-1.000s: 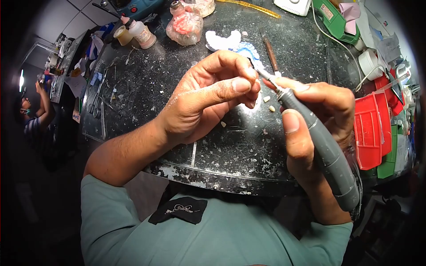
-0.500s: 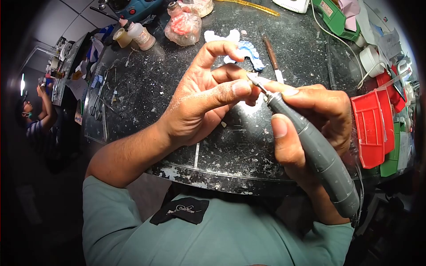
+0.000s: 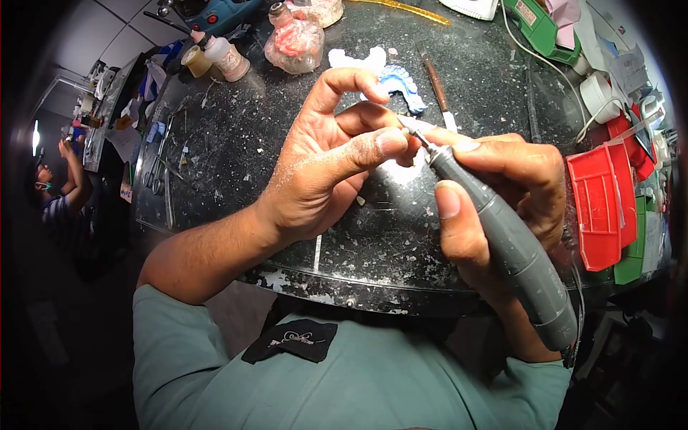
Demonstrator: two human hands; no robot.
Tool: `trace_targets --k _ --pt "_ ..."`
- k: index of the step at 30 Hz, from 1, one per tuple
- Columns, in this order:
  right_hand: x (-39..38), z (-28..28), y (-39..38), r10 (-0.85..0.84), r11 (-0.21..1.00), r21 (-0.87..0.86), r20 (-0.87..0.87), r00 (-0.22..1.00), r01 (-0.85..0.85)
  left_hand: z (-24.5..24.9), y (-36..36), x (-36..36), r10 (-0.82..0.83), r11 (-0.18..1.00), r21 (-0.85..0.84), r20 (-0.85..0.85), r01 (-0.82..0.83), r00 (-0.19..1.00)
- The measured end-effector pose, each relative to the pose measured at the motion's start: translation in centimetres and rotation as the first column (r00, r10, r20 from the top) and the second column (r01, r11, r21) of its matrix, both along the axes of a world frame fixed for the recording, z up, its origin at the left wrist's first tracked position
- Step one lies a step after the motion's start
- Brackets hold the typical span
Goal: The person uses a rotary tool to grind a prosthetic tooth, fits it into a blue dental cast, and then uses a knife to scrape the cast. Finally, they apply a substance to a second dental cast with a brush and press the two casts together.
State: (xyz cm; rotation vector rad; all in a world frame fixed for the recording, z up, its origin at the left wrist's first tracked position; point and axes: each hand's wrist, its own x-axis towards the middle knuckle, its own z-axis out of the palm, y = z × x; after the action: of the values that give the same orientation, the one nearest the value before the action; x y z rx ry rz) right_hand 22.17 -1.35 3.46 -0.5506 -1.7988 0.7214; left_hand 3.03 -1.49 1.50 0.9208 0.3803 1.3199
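Observation:
My right hand [image 3: 516,172] is wrapped round a dark grey rotary handpiece [image 3: 512,244], its thumb along the near side. From its collar a pointed grinding bit [image 3: 414,129] reaches up and left to the fingertips of my left hand [image 3: 330,150]. Thumb and fingers of that hand are pinched together at the bit's tip; whatever small piece they grip is mostly hidden. Pale dust coats the left thumb and wrist. Just beyond the fingers lie a blue dental-arch mould [image 3: 403,84] and a white piece [image 3: 357,59].
A brown-handled knife [image 3: 436,82] lies on the speckled black table [image 3: 236,150]. Red bins [image 3: 595,208] and a green bin [image 3: 632,247] stand at the right. Bottles [image 3: 228,59] and a plastic-wrapped jar [image 3: 294,44] are at the back left. Another person [image 3: 61,179] is far left.
Both hands stay nearly in place. The handpiece has shifted very slightly, its rear end a little lower, and its bit remains at the left fingertips.

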Motion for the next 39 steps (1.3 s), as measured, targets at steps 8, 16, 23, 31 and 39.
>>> trace_targets --k 8,16,23,31,39 --pt "-0.1 0.2 -0.3 -0.026 0.999 -0.02 0.007 1.0 0.026 -0.2 0.1 -0.2 -0.042 0.998 -0.037 0.004 0.042 0.999" --pt "0.0 -0.2 0.3 -0.001 0.999 0.039 -0.006 1.0 0.001 -0.6 0.5 -0.5 -0.094 0.995 -0.038 0.021 0.094 0.995" --pt "-0.2 -0.2 0.0 -0.005 1.0 -0.019 -0.021 1.0 0.005 -0.5 0.3 -0.1 -0.033 0.998 -0.062 0.001 0.033 0.999" --pt "-1.2 -0.8 0.2 -0.062 0.998 -0.036 -0.215 0.975 0.055 -0.6 0.2 0.0 -0.015 0.999 -0.036 -0.022 0.015 1.0" --pt "-1.0 -0.8 0.4 -0.049 0.998 0.02 -0.184 0.982 0.054 -0.1 0.0 0.1 0.021 0.998 -0.051 -0.013 -0.022 1.0"
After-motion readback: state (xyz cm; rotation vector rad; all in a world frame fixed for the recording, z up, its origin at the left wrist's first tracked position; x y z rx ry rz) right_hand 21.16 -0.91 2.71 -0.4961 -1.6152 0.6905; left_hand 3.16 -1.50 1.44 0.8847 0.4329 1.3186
